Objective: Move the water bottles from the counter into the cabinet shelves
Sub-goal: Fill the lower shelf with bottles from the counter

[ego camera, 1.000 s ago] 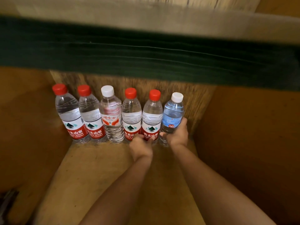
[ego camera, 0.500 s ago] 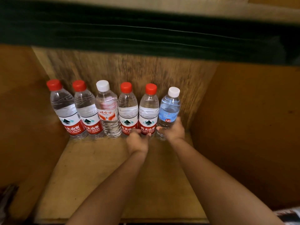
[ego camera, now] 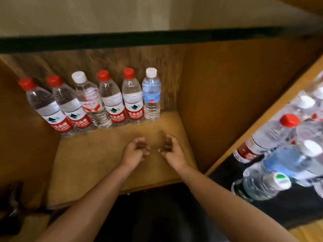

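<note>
We see six water bottles upright in a row against the back wall of the cabinet shelf [ego camera: 97, 159]. From the left: a red-capped bottle [ego camera: 47, 109], a second red-capped bottle [ego camera: 70, 105], a white-capped bottle with an orange label [ego camera: 90, 103], a third red-capped bottle [ego camera: 112, 102], a fourth red-capped bottle [ego camera: 132, 100] and a white-capped bottle with a blue label [ego camera: 151, 96]. Neighbours in the row stand side by side, touching or nearly so; the two at the left end sit close to the left wall.

Our left hand [ego camera: 135, 151] and right hand [ego camera: 170, 151] hover over the front part of the shelf board, well apart from the row and holding nothing. Each grip is empty, with the fingers loosely curled inward and the palms turned toward one another. The nearest bottles, the fourth red-capped one and the blue-labelled one, stand beyond the fingertips toward the back wall, with bare shelf board between them and both grips.

To the right, past the cabinet's side panel [ego camera: 218, 102], more bottles [ego camera: 279, 154] lie blurred on a dark desk [ego camera: 262, 217]; among them we make out a red cap, a blue-tinted bottle and a green-marked cap
</note>
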`<state>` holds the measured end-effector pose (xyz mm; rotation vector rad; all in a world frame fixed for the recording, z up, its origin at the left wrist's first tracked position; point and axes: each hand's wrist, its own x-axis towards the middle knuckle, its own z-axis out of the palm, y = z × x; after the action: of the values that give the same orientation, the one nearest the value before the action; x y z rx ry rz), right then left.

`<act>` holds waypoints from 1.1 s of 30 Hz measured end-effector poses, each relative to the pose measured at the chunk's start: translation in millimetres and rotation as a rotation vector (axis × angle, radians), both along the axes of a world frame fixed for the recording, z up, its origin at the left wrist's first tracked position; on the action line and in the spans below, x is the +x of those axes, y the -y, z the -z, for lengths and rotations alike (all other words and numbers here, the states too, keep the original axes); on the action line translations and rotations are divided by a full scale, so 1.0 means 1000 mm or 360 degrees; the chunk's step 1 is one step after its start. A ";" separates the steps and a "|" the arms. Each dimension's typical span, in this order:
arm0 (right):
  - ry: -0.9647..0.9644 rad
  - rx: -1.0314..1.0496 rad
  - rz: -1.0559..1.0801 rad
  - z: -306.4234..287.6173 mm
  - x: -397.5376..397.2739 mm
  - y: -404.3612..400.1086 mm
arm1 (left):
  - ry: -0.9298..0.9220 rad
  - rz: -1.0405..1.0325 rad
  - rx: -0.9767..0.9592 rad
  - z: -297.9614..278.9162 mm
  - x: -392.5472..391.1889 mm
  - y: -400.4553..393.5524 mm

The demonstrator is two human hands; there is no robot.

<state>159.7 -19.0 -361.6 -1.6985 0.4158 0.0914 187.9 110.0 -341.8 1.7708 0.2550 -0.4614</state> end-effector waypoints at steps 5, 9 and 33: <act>-0.0016 0.0134 -0.0139 -0.025 -0.075 0.030 | 0.0105 0.0366 0.0152 0.002 -0.050 0.021; -0.0006 0.0172 -0.0150 -0.034 -0.139 0.062 | 0.0138 0.0560 0.0169 0.005 -0.086 0.039; 0.0382 -0.0239 0.0786 -0.063 -0.248 0.297 | 0.1377 0.1086 -0.0144 -0.101 -0.184 0.267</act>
<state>-88.8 -316.4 -298.5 -1.6816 0.6600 -0.5106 4.0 -156.8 -240.5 1.7754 -0.9810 -0.1328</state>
